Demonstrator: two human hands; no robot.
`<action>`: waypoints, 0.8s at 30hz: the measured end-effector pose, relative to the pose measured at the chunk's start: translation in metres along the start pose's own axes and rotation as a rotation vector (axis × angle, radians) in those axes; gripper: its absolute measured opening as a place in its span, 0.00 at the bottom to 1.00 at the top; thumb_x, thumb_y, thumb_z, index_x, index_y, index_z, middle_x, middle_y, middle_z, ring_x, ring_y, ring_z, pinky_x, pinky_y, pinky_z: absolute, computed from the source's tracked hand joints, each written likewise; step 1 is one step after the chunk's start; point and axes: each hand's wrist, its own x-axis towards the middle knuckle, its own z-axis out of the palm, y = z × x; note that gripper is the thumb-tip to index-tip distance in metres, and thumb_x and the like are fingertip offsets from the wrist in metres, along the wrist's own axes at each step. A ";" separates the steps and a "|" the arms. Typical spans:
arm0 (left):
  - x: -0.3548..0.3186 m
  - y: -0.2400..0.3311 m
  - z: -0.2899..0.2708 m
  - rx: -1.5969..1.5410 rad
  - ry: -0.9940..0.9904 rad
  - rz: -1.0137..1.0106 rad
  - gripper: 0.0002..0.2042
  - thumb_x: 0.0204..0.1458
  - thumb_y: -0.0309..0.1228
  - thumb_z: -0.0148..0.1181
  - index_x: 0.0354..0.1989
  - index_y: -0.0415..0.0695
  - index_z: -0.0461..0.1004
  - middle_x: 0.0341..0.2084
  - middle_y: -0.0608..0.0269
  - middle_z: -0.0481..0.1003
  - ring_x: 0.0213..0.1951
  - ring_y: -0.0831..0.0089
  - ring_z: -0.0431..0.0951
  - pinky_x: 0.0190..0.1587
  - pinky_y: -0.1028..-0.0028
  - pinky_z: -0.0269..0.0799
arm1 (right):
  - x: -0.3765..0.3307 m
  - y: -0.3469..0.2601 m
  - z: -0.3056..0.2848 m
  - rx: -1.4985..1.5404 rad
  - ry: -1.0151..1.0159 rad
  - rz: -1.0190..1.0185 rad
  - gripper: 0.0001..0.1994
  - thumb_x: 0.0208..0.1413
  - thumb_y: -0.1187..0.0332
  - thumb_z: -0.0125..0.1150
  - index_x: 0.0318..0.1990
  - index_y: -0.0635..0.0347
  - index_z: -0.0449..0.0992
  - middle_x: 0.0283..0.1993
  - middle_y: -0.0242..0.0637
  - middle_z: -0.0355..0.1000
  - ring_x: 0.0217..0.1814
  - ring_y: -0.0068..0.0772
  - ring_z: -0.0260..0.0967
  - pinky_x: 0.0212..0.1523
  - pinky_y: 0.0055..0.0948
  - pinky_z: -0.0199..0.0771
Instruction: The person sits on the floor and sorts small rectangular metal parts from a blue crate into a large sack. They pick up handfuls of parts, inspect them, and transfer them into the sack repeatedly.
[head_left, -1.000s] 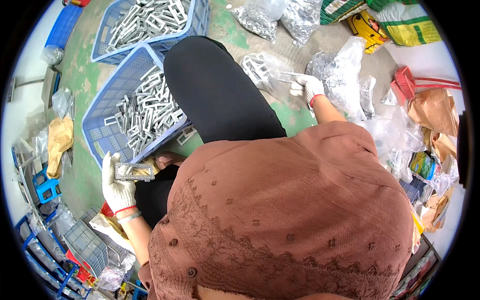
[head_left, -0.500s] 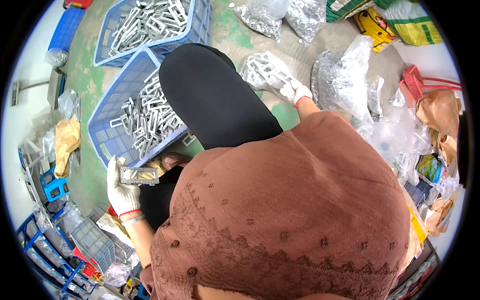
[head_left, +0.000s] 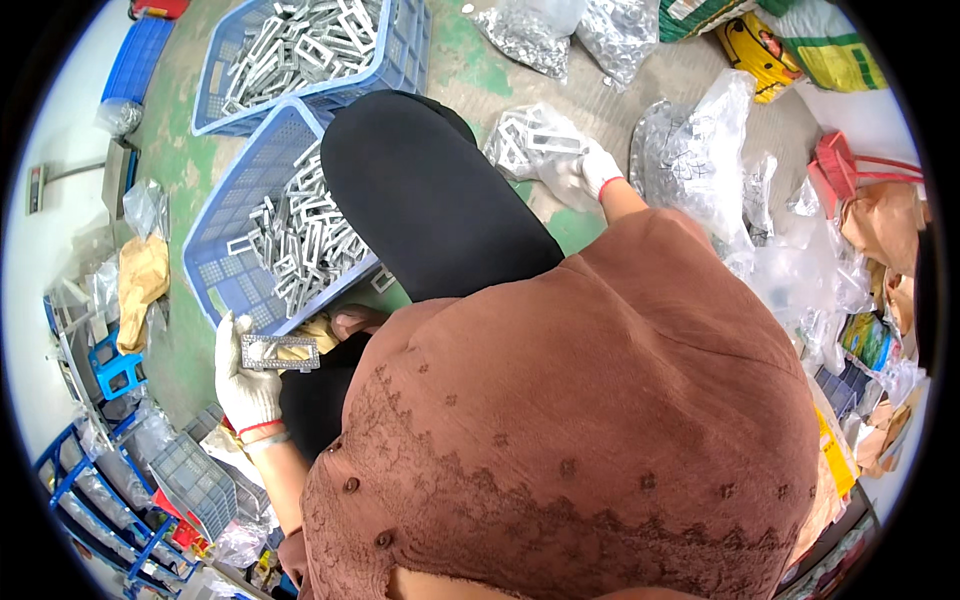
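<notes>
Spotter: What's in the hands?

Operator: On my head camera, the left hand (head_left: pixel 245 392), gloved in white, is gripping a rectangular grey frame (head_left: pixel 280 340) with a dotted rim, held lengthwise just right of the thumb!

Spotter: And around it?

Operator: Just beyond that hand, I've got a tilted blue crate (head_left: pixel 238 195) with a heap of grey frames (head_left: pixel 305 235) inside. Farther out past it stands a second crate (head_left: pixel 405 50), loaded as well.

Spotter: Now the right hand (head_left: pixel 600 168)?

Operator: Gloved too, touching the near right edge of a clear bag (head_left: pixel 568 183). I can't tell whether its fingers are closed. More frames show at the bag, just left of the fingertips.

Spotter: Beyond that?

Operator: A bulging plastic bag (head_left: pixel 690 155) sits on the floor to this hand's right, and a red dustpan (head_left: pixel 832 160) shows well farther right.
</notes>
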 end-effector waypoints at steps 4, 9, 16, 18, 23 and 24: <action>0.008 -0.003 -0.009 -0.011 -0.038 -0.024 0.16 0.61 0.29 0.58 0.55 0.37 0.74 0.44 0.57 0.79 0.40 0.69 0.76 0.39 0.70 0.74 | 0.027 0.057 -0.058 -1.033 0.116 -0.071 0.40 0.43 0.62 0.70 0.67 0.57 0.64 0.70 0.64 0.56 0.71 0.57 0.58 0.69 0.36 0.61; 0.008 -0.004 -0.012 0.000 -0.002 -0.057 0.15 0.62 0.30 0.57 0.55 0.41 0.74 0.44 0.59 0.78 0.40 0.66 0.76 0.40 0.67 0.72 | -0.019 0.055 -0.026 -1.303 -0.007 0.200 0.47 0.37 0.52 0.75 0.68 0.57 0.63 0.75 0.61 0.44 0.76 0.55 0.49 0.72 0.41 0.54; -0.004 0.000 -0.009 0.030 0.014 0.006 0.16 0.61 0.30 0.57 0.56 0.38 0.73 0.44 0.58 0.78 0.42 0.69 0.77 0.40 0.71 0.74 | -0.012 0.068 -0.018 -1.234 0.113 0.127 0.36 0.50 0.41 0.63 0.66 0.42 0.68 0.75 0.47 0.49 0.76 0.46 0.50 0.75 0.43 0.44; 0.004 0.004 -0.001 0.065 0.030 0.017 0.16 0.61 0.29 0.58 0.56 0.37 0.73 0.44 0.57 0.79 0.41 0.70 0.77 0.40 0.72 0.75 | 0.049 0.106 -0.065 -1.400 -0.106 -0.014 0.30 0.51 0.43 0.64 0.62 0.41 0.73 0.71 0.42 0.60 0.73 0.46 0.56 0.71 0.43 0.53; 0.002 -0.003 -0.015 0.032 -0.015 0.000 0.16 0.60 0.29 0.58 0.55 0.37 0.74 0.44 0.57 0.79 0.40 0.70 0.77 0.39 0.72 0.75 | 0.007 0.055 -0.035 -1.089 -0.013 -0.071 0.19 0.58 0.49 0.54 0.43 0.50 0.84 0.48 0.41 0.79 0.54 0.48 0.73 0.54 0.40 0.70; 0.002 -0.003 -0.013 0.036 -0.011 -0.003 0.16 0.60 0.29 0.58 0.55 0.37 0.74 0.44 0.57 0.79 0.40 0.70 0.77 0.39 0.72 0.75 | -0.005 0.042 -0.025 -1.103 0.020 -0.125 0.18 0.58 0.50 0.54 0.41 0.50 0.84 0.46 0.42 0.79 0.52 0.49 0.74 0.52 0.41 0.71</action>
